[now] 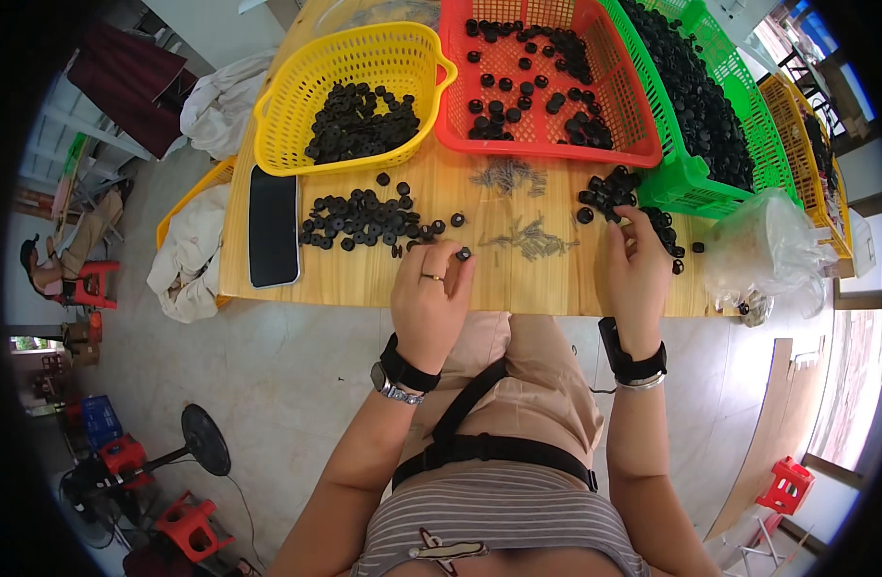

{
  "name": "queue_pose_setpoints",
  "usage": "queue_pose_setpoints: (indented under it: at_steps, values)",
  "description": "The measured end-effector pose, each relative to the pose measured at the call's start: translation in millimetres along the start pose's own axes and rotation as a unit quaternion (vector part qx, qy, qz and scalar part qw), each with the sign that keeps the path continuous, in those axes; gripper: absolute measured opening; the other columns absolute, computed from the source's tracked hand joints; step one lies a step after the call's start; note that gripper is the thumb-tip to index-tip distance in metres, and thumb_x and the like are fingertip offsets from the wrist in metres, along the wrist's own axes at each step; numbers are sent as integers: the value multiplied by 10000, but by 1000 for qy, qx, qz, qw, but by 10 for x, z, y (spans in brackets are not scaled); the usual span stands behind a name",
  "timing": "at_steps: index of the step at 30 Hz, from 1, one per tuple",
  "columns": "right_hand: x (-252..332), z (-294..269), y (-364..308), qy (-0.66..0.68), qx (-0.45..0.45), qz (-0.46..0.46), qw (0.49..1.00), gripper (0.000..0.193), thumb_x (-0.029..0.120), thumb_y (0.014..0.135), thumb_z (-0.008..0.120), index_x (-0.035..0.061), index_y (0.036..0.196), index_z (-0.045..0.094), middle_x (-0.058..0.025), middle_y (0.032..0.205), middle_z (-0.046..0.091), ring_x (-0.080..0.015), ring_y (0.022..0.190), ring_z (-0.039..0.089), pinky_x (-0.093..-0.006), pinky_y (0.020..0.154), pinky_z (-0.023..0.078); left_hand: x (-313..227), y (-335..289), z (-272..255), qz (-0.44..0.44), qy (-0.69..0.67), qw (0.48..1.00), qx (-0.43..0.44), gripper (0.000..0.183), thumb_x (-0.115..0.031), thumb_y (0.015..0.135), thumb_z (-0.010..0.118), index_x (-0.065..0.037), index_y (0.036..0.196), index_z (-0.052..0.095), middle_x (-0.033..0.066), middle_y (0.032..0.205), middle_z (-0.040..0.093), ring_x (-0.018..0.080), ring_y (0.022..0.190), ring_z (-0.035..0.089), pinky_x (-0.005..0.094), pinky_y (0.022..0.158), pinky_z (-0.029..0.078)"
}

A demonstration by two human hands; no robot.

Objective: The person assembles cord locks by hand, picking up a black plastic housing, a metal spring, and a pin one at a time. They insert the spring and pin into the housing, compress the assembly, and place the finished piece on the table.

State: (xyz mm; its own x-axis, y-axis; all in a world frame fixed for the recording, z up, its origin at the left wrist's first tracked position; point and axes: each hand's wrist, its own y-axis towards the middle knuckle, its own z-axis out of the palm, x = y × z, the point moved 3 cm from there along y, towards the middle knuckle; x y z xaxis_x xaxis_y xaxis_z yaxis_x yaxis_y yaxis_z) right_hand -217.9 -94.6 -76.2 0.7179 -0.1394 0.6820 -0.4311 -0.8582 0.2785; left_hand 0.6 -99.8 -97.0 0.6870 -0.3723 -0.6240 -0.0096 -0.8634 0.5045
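Note:
My left hand (428, 300) is closed at the near side of the wooden table (556, 288), pinching a small black wheel (463, 254) between thumb and forefinger. Just beyond it lies a spread of flat black discs with holes (359, 217). My right hand (639, 274) reaches to a heap of black wheels (609, 189), its thumb and forefinger closed around one at the heap's near edge; the fingers partly hide it. Thin metal pins (532, 238) lie loose between my hands, with a second cluster of pins (508, 176) farther back.
Along the back stand a yellow basket (277, 96) of black discs, a red basket (643, 135) of black wheels and a full green crate (691, 188). A dark-screened phone (274, 226) lies at left, a clear plastic bag (768, 245) at right. A fan (205, 439) stands on the floor.

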Motion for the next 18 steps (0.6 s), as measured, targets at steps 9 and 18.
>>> queue_pose_setpoints:
  at_steps: [9,18]
  values:
    - [25,-2,-83,-54,-21,-62,996,119,62,755,605,21,858,561,-105,742,551,-237,552,533,-336,519,417,-10,-67,-103,55,-68,996,12,201,4,694,671,-39,861,566,91,815,580,203,680,567,270,609,457]
    - [30,-146,-466,189,63,-13,980,149,-4,749,616,-1,897,594,-73,803,611,-140,672,578,-241,614,448,-358,-104,-323,-77,-301,943,117,221,14,711,649,-18,928,615,103,886,637,189,742,618,258,666,481]
